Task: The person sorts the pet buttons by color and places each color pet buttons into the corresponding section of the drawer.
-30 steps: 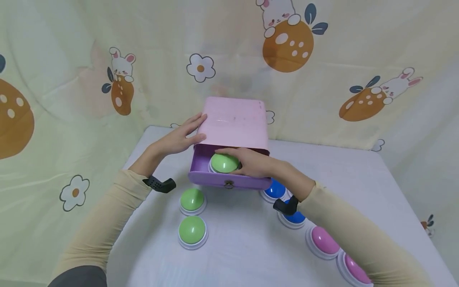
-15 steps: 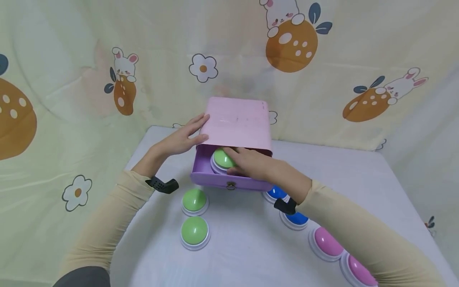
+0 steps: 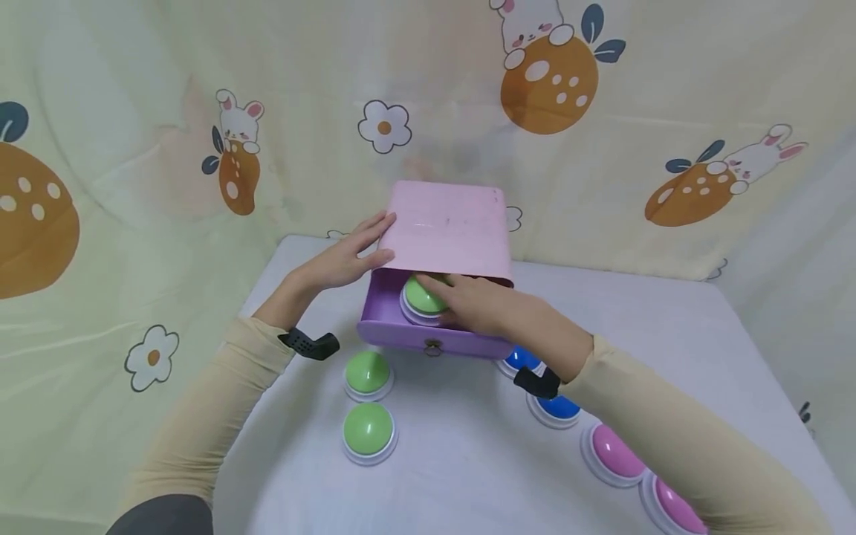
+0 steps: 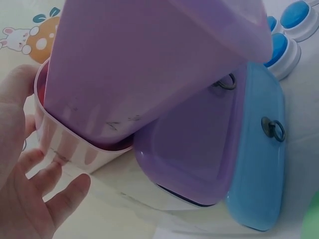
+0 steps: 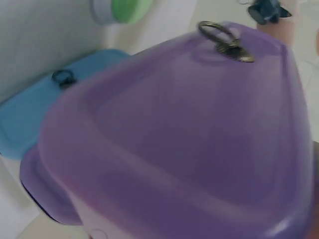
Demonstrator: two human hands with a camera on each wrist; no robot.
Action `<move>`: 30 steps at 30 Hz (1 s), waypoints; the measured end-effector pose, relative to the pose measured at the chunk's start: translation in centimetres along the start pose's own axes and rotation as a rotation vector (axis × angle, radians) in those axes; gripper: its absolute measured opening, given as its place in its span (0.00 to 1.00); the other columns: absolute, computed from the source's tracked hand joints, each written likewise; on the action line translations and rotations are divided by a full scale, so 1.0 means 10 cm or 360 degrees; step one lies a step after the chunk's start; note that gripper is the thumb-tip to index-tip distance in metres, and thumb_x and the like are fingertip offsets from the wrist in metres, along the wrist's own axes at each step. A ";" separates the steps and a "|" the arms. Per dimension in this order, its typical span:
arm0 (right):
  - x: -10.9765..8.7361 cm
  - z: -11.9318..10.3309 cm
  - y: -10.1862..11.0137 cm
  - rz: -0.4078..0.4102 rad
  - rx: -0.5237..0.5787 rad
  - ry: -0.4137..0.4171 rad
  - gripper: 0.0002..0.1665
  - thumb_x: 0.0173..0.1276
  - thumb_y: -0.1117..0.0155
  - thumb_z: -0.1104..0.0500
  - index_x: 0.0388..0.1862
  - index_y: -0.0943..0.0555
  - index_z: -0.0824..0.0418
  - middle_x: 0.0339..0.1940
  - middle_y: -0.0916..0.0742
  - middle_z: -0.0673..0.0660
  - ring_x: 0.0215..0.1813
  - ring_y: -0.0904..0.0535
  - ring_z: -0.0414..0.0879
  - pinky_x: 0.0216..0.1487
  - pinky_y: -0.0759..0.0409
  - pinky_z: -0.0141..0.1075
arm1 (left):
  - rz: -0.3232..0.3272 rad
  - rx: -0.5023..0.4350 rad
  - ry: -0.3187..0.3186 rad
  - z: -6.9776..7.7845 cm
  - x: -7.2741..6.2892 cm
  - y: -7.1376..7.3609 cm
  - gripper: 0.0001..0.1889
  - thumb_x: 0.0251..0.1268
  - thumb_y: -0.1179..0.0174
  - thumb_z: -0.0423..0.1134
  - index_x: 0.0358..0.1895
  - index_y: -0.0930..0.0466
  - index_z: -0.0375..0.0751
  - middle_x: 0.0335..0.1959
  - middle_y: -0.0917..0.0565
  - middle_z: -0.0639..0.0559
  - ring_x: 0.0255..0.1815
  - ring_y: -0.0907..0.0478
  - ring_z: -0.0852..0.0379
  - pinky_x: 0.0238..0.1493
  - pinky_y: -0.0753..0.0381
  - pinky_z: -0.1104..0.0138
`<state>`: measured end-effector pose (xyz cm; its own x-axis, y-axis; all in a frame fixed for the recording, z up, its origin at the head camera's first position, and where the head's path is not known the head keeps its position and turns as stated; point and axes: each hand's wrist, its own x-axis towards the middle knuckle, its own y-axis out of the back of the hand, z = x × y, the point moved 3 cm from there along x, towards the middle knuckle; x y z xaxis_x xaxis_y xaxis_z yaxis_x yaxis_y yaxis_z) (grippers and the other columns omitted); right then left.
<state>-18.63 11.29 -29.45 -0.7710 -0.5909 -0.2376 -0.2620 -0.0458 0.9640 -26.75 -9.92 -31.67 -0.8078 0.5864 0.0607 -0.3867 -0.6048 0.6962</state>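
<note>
A small drawer cabinet (image 3: 446,227) with a pink top stands at the back of the table, its upper purple drawer (image 3: 388,334) pulled out. Inside the drawer sits a green dome push button (image 3: 417,299) on a white base. My right hand (image 3: 481,303) reaches in from the right and holds this button, its fingers over the dome's top and right side; the thumb is partly hidden. On the cabinet's left side rests my left hand (image 3: 348,260), fingers straight and spread. The right wrist view shows mostly the drawer front (image 5: 199,124), hiding the right hand's fingers.
Two more green push buttons (image 3: 368,429) stand left of centre on the white table (image 3: 461,461). Blue push buttons (image 3: 558,406) and pink push buttons (image 3: 618,449) line the right, partly beneath my right forearm. Below the pulled-out drawer are another purple drawer (image 4: 194,144) and a blue drawer (image 4: 256,149).
My right hand has shifted its fingers towards the right side of the green push button, which has tilted and settled slightly. The left hand stays on the cabinet. The whole view drifts slightly right.
</note>
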 end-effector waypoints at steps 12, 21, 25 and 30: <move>-0.26 -0.01 0.10 0.0142 0.0138 0.0085 0.31 0.70 0.43 0.46 0.70 0.33 0.48 0.64 0.23 0.62 0.62 0.24 0.56 0.62 0.26 0.50 | -0.0004 -0.0044 -0.0013 0.12 -0.07 0.02 0.35 0.73 0.52 0.47 0.77 0.58 0.47 0.79 0.62 0.48 0.79 0.68 0.48 0.75 0.60 0.47; -0.49 -0.15 0.09 0.0325 0.0140 0.0141 0.15 0.60 0.32 0.48 0.43 0.14 0.53 0.38 0.13 0.48 0.38 0.20 0.41 0.42 0.18 0.36 | 0.0020 -0.0044 -0.0010 -0.15 0.03 -0.03 0.37 0.70 0.52 0.57 0.76 0.59 0.60 0.79 0.63 0.54 0.79 0.69 0.54 0.75 0.59 0.45; -0.54 -0.23 0.06 0.0361 0.0131 0.0143 0.07 0.60 0.31 0.52 0.35 0.13 0.52 0.27 0.14 0.44 0.27 0.25 0.37 0.34 0.21 0.30 | 0.0024 -0.0048 -0.0015 -0.14 0.03 -0.03 0.37 0.70 0.52 0.56 0.76 0.59 0.59 0.79 0.63 0.53 0.79 0.69 0.54 0.75 0.60 0.45; -0.60 -0.31 0.05 0.0411 0.0069 0.0184 0.05 0.60 0.30 0.53 0.32 0.13 0.52 0.22 0.16 0.43 0.23 0.29 0.36 0.30 0.24 0.27 | 0.0021 -0.0054 -0.0017 -0.12 0.03 -0.03 0.37 0.70 0.52 0.55 0.76 0.59 0.59 0.79 0.63 0.55 0.79 0.68 0.53 0.74 0.59 0.45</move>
<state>-12.29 12.32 -27.16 -0.7448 -0.6664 0.0329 -0.0919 0.1514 0.9842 -27.40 -10.18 -32.72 -0.8082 0.5838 0.0776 -0.3910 -0.6305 0.6705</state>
